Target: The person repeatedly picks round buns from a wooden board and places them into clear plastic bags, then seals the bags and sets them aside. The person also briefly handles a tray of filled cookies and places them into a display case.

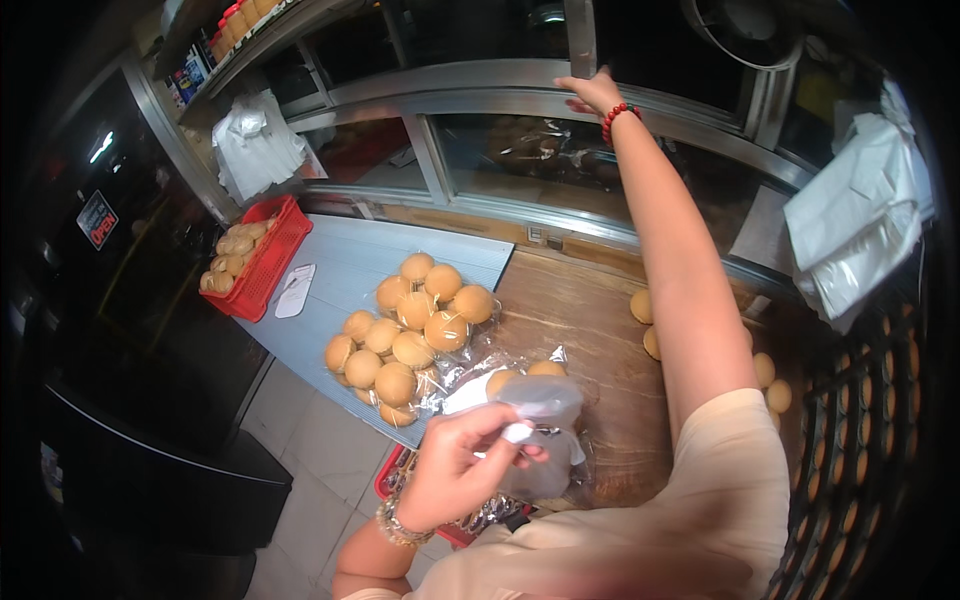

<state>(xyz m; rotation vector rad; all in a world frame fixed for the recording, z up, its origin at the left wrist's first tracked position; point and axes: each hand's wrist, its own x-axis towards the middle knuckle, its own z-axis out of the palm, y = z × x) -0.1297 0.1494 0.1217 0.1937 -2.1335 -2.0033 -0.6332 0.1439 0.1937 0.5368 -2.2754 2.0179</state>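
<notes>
My left hand (469, 457), with beaded bracelets at the wrist, pinches the gathered top of a whitish plastic bag (544, 465) in front of my body. Around and behind that bag lies transparent plastic, with a few round golden buns (546, 368) showing. Far ahead, my right hand (598, 94) reaches up to the metal window frame (517, 75), its fingers apart and nothing visible in them. Whether it touches the frame, I cannot tell. Two transparent bags of buns (382, 337) rest on the ribbed pale-blue board (337, 244), left of the wooden tabletop (562, 292).
A red plastic basket (259, 277) of packed buns stands at the board's far left, near a notepad with a pen (296, 291). White plastic bags hang at left (255, 142) and right (855, 217). A black rack (847, 450) holding buns lines my right side. Another red basket (390, 472) sits below.
</notes>
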